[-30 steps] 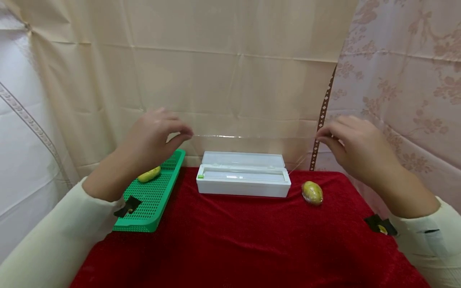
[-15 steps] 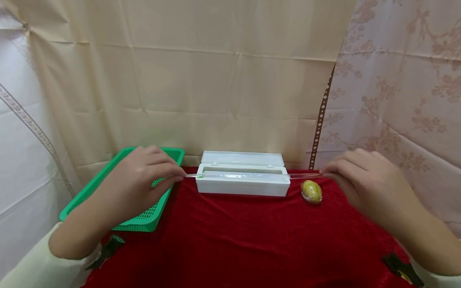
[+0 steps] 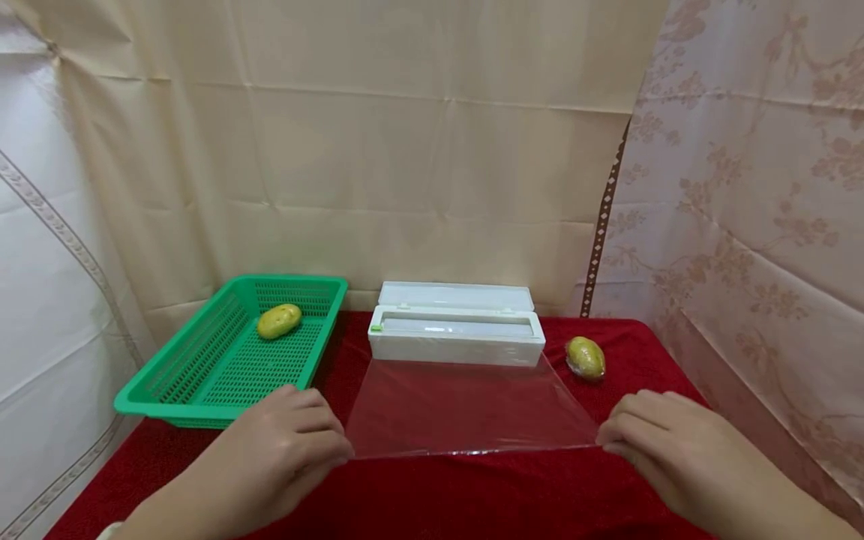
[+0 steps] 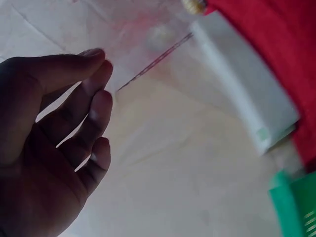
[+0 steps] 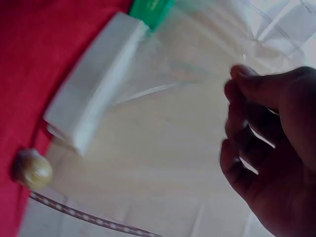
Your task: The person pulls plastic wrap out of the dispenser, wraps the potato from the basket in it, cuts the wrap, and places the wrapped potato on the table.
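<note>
A clear sheet of cling film runs from the white cling film box toward me, stretched over the red cloth. My left hand pinches its near left corner between thumb and fingertips; my right hand pinches the near right corner. Between them the front edge is taut and nearly straight. In the left wrist view, the thumb of my left hand meets the forefinger, the other fingers loosely bent. The right wrist view has my right hand in a similar pinch. Behind the box its lid stands raised.
A potato wrapped in film lies right of the box. At the left is a green plastic basket with a bare potato inside. Red cloth covers the table, and a beige curtain hangs behind.
Both hands have come down and toward me from above the box, drawing the film out with them. The sheet now spreads low in front of the box. The potatoes have not moved.
</note>
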{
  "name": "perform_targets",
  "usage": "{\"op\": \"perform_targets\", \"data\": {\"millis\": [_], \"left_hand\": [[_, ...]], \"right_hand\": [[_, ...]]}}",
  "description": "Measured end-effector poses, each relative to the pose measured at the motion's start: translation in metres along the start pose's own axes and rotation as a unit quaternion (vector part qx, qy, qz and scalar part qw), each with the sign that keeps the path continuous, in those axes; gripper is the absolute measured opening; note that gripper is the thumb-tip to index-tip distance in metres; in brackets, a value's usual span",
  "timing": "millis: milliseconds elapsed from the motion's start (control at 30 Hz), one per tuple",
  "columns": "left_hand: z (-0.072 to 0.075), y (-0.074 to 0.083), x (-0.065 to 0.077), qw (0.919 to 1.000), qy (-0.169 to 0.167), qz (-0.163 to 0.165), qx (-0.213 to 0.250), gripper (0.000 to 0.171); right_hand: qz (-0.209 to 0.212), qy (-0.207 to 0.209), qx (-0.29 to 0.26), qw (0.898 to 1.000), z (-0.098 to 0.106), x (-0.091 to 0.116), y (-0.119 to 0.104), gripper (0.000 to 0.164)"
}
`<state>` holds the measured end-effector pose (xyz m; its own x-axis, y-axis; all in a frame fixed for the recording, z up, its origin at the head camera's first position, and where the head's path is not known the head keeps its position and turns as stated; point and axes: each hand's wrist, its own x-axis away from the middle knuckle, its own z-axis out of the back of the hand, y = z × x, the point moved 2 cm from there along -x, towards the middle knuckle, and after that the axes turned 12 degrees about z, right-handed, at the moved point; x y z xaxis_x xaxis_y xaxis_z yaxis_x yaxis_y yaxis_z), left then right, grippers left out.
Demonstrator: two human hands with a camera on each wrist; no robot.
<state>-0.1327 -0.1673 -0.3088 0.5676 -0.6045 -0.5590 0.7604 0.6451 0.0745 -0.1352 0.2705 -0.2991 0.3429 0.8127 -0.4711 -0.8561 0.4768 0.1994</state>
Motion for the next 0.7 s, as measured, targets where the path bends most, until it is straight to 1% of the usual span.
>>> {"op": "perform_targets", "data": {"millis": [33,67,133,167,267,300,333,433,500,533,600,633,667,700], "left_hand": [[-0.006,0.0,0.005,0.9999,-0.013,-0.003,0.007,0.013],[-0.013,-0.001,0.009,0.9996,-0.028,-0.002,0.01,0.016],[-0.027,-0.003,0.017,0.9981,-0.059,-0.003,0.016,0.021],[-0.034,-0.004,0.02,0.9969,-0.077,0.0,0.017,0.022],[-0.057,-0.007,0.028,0.9933,-0.115,-0.007,0.01,0.02],[-0.064,-0.008,0.03,0.9916,-0.129,-0.008,0.008,0.019],[-0.071,-0.009,0.032,0.9903,-0.139,-0.008,0.002,0.018],[-0.088,-0.012,0.038,0.9874,-0.158,-0.002,-0.009,0.017],[-0.096,-0.013,0.041,0.9866,-0.162,0.003,-0.018,0.017],[-0.1,-0.013,0.042,0.9871,-0.158,0.003,-0.026,0.018],[-0.105,-0.014,0.043,0.9855,-0.166,0.013,-0.035,0.016],[-0.108,-0.014,0.043,0.985,-0.167,0.016,-0.041,0.015],[-0.11,-0.014,0.043,0.9857,-0.16,0.016,-0.05,0.015],[-0.112,-0.014,0.043,0.9858,-0.157,0.018,-0.057,0.015]], "right_hand": [[-0.011,-0.032,-0.026,0.999,-0.007,0.005,-0.001,0.016],[-0.019,-0.061,-0.054,0.997,-0.014,0.01,-0.001,0.018],[-0.036,-0.115,-0.113,0.986,-0.03,0.018,-0.001,0.03],[-0.039,-0.133,-0.14,0.98,-0.038,0.021,0.0,0.032],[-0.039,-0.168,-0.203,0.964,-0.063,0.03,0.0,0.025],[-0.039,-0.175,-0.222,0.958,-0.071,0.032,0.0,0.023],[-0.035,-0.177,-0.232,0.956,-0.079,0.035,-0.001,0.022],[-0.029,-0.178,-0.253,0.95,-0.098,0.04,-0.003,0.023],[-0.018,-0.168,-0.245,0.955,-0.108,0.042,-0.004,0.024],[-0.013,-0.163,-0.236,0.958,-0.112,0.043,-0.005,0.024],[-0.01,-0.159,-0.223,0.962,-0.118,0.044,-0.005,0.024],[-0.015,-0.163,-0.223,0.961,-0.121,0.044,-0.005,0.022],[-0.019,-0.165,-0.223,0.961,-0.123,0.044,-0.005,0.02],[-0.029,-0.172,-0.229,0.958,-0.124,0.044,-0.004,0.019]]}}
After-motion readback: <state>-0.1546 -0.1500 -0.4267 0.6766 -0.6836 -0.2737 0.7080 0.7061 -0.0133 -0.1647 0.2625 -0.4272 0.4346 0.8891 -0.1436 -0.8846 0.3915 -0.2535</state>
